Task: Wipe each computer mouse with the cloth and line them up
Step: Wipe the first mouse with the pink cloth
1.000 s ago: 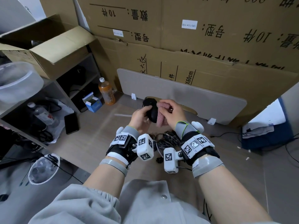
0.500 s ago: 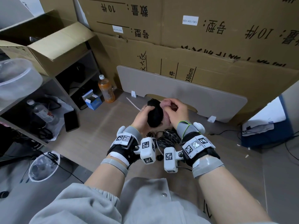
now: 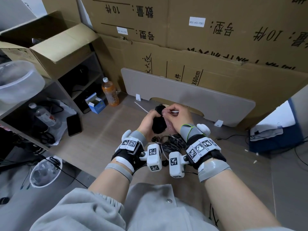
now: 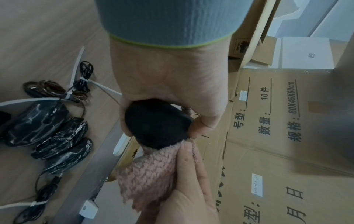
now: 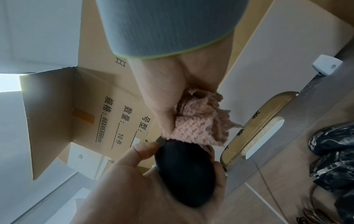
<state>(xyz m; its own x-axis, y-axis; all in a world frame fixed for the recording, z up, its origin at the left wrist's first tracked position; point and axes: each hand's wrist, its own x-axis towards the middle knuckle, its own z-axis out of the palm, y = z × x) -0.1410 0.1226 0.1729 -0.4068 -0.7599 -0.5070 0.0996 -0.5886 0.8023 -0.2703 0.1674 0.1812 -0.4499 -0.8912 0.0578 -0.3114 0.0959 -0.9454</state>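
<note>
The mouse (image 3: 159, 121) is black and sits above the floor (image 3: 93, 144), in front of the gray board (image 3: 191, 95) that leans on the cardboard boxes. Our left hand (image 3: 147, 122) cups it from the left, thumb and fingers curled round its body. Against its right side we press the pink cloth (image 4: 151, 171), bunched in our right hand (image 3: 179, 116), whose fingers pinch it tight. Below our wrists, more wrapped mice (image 4: 47, 133) lie on the floor with their bundled cables (image 4: 57, 89).
</note>
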